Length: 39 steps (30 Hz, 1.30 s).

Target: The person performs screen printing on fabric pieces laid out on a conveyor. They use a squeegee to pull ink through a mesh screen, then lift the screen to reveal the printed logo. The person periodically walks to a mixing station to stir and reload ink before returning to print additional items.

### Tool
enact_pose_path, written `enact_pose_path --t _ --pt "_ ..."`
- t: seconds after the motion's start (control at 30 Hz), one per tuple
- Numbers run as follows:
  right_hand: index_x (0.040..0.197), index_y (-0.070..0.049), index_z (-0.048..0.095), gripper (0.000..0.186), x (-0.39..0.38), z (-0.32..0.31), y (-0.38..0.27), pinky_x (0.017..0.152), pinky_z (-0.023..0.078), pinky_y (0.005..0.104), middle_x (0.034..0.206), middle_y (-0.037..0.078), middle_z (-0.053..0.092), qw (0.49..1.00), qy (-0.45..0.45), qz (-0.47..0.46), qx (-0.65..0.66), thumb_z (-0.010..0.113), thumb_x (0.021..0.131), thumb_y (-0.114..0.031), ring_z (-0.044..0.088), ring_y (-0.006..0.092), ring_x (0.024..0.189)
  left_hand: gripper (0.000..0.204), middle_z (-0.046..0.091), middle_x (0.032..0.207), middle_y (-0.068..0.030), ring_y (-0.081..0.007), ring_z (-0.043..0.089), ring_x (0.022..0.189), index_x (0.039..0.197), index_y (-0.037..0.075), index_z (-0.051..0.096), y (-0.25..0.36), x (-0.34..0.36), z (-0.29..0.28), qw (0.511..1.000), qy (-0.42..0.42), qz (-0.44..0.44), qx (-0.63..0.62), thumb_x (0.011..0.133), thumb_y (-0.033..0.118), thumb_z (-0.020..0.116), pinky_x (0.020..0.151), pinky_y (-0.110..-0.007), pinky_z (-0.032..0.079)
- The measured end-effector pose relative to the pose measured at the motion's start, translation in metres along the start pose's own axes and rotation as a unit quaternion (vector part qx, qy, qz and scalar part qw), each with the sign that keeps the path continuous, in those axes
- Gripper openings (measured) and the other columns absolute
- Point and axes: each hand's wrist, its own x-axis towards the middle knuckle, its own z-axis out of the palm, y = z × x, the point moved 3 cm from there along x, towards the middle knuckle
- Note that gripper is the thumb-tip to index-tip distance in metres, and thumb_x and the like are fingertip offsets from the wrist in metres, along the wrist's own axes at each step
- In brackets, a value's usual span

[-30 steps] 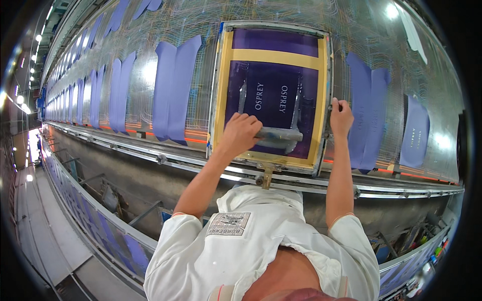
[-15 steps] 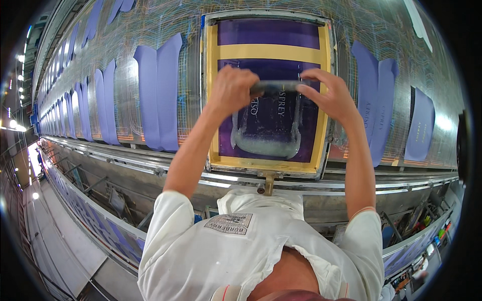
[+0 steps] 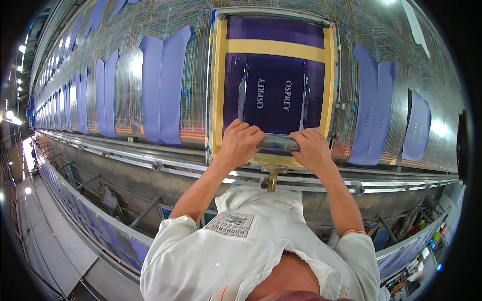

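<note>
A printing screen (image 3: 275, 46) with a metal frame, yellow tape borders and dark purple mesh lies on the long table before me. My left hand (image 3: 241, 143) and my right hand (image 3: 312, 146) are closed on the two ends of a grey squeegee (image 3: 279, 142). The squeegee lies crosswise at the screen's near end, close to the tape. Light lettering shows on the mesh beyond it. Two wet streaks of ink (image 3: 242, 90) run lengthwise on either side of the lettering. The squeegee's lower edge is hidden.
Lilac cut fabric pieces (image 3: 161, 90) lie in rows on the table to the left. More lettered lilac pieces (image 3: 372, 110) lie to the right. A metal rail (image 3: 193, 171) runs along the near table edge, and a brass bracket (image 3: 272, 181) at the screen's near side meets it.
Both hands have drawn the squeegee toward me, from the screen's middle to its near end. The pale ink pool near the front no longer shows. My right fingers have closed on the squeegee.
</note>
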Motion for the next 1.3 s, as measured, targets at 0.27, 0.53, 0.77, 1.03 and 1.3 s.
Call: enact_pose_path --t 0.27,0.53,0.77,1.03,1.3 --pt "0.098 -0.009 0.07 0.025 0.124 -0.059 0.047 0.08 0.051 0.0458 0.088 0.015 0.071 0.997 -0.038 0.063 -0.035 0.08 0.079 -0.022 0.067 0.0367 0.088 0.027 0.068 0.073 -0.0059 -0.0278 0.067 0.073 0.075 0.015 0.069 -0.067 0.126 -0.032 0.996 0.017 0.016 0.083 0.071 0.035 0.086 0.075 -0.042 0.045" --pt "0.106 -0.007 0.072 0.031 0.16 -0.061 0.075 0.082 0.054 0.0473 0.091 0.018 0.072 0.995 -0.014 0.097 0.007 0.08 0.081 -0.025 0.069 0.0393 0.091 0.029 0.066 0.068 -0.0087 -0.033 0.066 0.072 0.074 0.011 0.069 -0.091 0.165 -0.03 0.998 0.027 0.012 0.057 0.07 0.034 0.087 0.071 -0.045 0.049" --pt "0.098 -0.011 0.069 0.029 0.06 -0.006 0.031 0.082 0.05 0.0454 0.09 0.011 0.071 0.998 -0.006 0.012 -0.061 0.081 0.072 -0.018 0.067 0.0322 0.09 0.024 0.067 0.075 -0.0016 -0.0243 0.064 0.073 0.078 0.015 0.068 -0.039 0.053 -0.006 0.993 0.043 0.032 0.11 0.066 0.024 0.087 0.075 -0.04 0.041" --pt "0.096 -0.011 0.071 0.023 0.04 -0.018 0.008 0.083 0.05 0.0444 0.086 0.012 0.07 0.999 -0.029 0.021 -0.032 0.08 0.077 -0.019 0.066 0.0342 0.088 0.022 0.068 0.077 -0.0013 -0.023 0.064 0.073 0.079 0.016 0.069 -0.016 0.041 -0.024 0.998 -0.004 0.01 0.056 0.07 0.026 0.086 0.077 -0.039 0.04" --pt "0.092 -0.008 0.069 0.027 0.166 -0.049 0.1 0.08 0.052 0.0504 0.088 0.016 0.071 0.998 0.019 0.03 -0.055 0.078 0.079 -0.031 0.068 0.0387 0.092 0.031 0.065 0.068 -0.0118 -0.036 0.065 0.071 0.072 0.011 0.069 -0.083 0.179 -0.036 0.994 -0.025 -0.01 0.107 0.072 0.038 0.085 0.072 -0.046 0.048"
